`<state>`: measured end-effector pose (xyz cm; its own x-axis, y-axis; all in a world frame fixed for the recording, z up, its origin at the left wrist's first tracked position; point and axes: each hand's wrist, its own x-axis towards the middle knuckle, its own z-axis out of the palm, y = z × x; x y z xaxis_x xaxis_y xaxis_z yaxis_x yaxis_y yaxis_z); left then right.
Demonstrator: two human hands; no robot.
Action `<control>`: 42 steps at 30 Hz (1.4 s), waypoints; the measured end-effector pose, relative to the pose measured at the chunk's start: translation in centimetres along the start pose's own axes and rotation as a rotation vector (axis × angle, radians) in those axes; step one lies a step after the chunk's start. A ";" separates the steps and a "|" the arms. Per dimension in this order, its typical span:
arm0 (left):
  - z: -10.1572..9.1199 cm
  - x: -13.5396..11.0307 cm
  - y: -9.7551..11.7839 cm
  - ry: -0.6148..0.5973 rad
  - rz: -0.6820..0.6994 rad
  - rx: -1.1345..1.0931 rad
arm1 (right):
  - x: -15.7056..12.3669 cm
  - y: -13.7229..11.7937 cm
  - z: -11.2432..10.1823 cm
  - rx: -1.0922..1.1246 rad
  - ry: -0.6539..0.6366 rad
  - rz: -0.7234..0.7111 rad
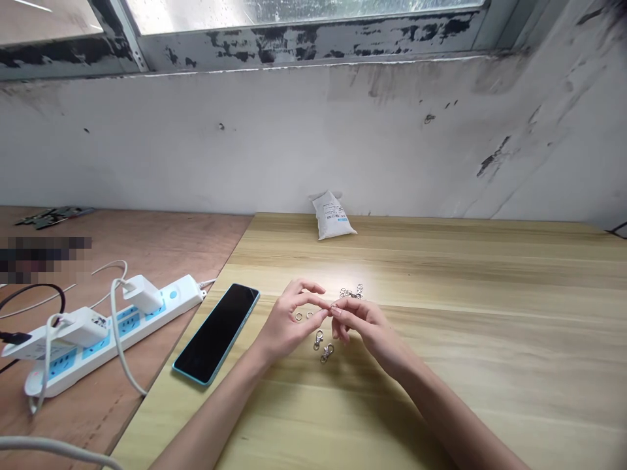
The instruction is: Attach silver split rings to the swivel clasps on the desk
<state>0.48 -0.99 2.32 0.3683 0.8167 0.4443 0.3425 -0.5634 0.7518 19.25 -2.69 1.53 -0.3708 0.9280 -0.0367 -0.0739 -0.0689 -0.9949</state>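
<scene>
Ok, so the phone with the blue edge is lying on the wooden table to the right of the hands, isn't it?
Not quite: the head view shows the phone to the left of the left hand and right hand, not to their right. It does have a blue edge and lies on the wooden table.

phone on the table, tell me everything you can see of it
The phone lies flat, screen up, on the light wood table, set at a slant close to the table's left edge. It is a slim slab with rounded corners and a pale blue rim around a glossy black screen, which is dark and shows nothing. Nothing rests on it, and the left hand is raised just to its right, not touching it.
</scene>
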 end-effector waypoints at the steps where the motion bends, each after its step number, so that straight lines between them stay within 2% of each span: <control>1: 0.0 0.0 0.0 0.000 0.000 0.001 | 0.0 0.0 0.0 0.004 -0.008 0.003; 7: 0.0 0.0 0.2 -0.049 -0.023 -0.027 | -0.1 0.0 -0.3 0.036 -0.073 0.082; 15: -0.7 0.0 0.7 -0.135 -0.065 -0.083 | -0.1 -0.1 -0.6 0.315 -0.177 0.276; 20: -0.4 0.2 0.5 -0.092 -0.026 -0.050 | 0.0 0.2 -0.6 0.389 -0.172 0.293; 25: -0.1 0.0 -0.2 -0.029 0.102 0.054 | 0.1 0.6 -0.5 0.366 -0.150 0.298; 28: 0.0 -0.1 -0.4 -0.011 0.115 0.094 | 0.1 0.6 -0.4 0.342 -0.148 0.317; 30: 0.0 -0.1 -0.2 -0.013 0.041 0.087 | 0.1 0.7 -0.3 0.313 -0.123 0.301; 32: -0.1 -0.1 0.0 -0.054 -0.089 0.035 | 0.1 0.8 -0.2 0.239 -0.080 0.244; 36: -0.4 0.1 0.0 -0.187 -0.310 -0.131 | 0.0 0.9 0.0 -0.101 -0.010 0.104; 39: -0.5 0.1 -0.4 -0.219 -0.362 -0.230 | -0.1 0.9 0.1 -0.325 0.022 -0.025; 42: -0.4 0.1 -0.5 -0.219 -0.391 -0.276 | -0.1 0.8 0.1 -0.416 -0.006 -0.076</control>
<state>-0.02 -0.54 2.17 0.4407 0.8975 0.0152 0.2609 -0.1443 0.9545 19.12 -2.92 0.80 -0.3843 0.9225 0.0375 0.2780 0.1544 -0.9481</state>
